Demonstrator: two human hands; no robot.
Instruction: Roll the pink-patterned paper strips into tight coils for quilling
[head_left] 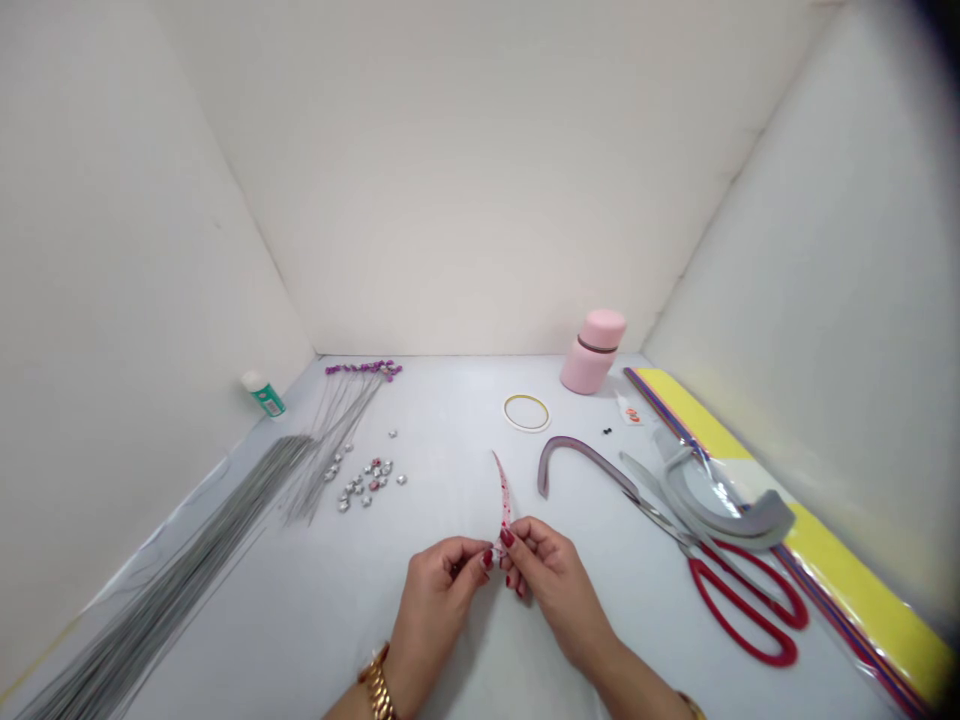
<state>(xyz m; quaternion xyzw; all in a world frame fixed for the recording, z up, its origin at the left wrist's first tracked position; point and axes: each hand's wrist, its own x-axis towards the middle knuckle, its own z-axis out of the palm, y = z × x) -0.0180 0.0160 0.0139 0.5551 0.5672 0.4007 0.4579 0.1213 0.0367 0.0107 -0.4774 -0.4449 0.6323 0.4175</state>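
Observation:
Near the front middle of the table, my left hand (450, 590) and my right hand (551, 580) meet at the fingertips. Both pinch the lower end of a thin paper strip (504, 490), pale pink with red marks. The strip's free end curves up and away from my fingers to a point. Its folded lower part is mostly hidden between my fingertips. Left of my hands lie several small silver stars (358, 488), a few of them pinkish.
Wires (187, 560) and purple-tipped stems (364, 370) lie left, beside a glue stick (264, 394). A tape ring (526, 428) and pink flask (592, 352) stand farther back. Red-handled scissors (742, 610), grey strips (592, 455) and yellow packaged paper (847, 560) lie right.

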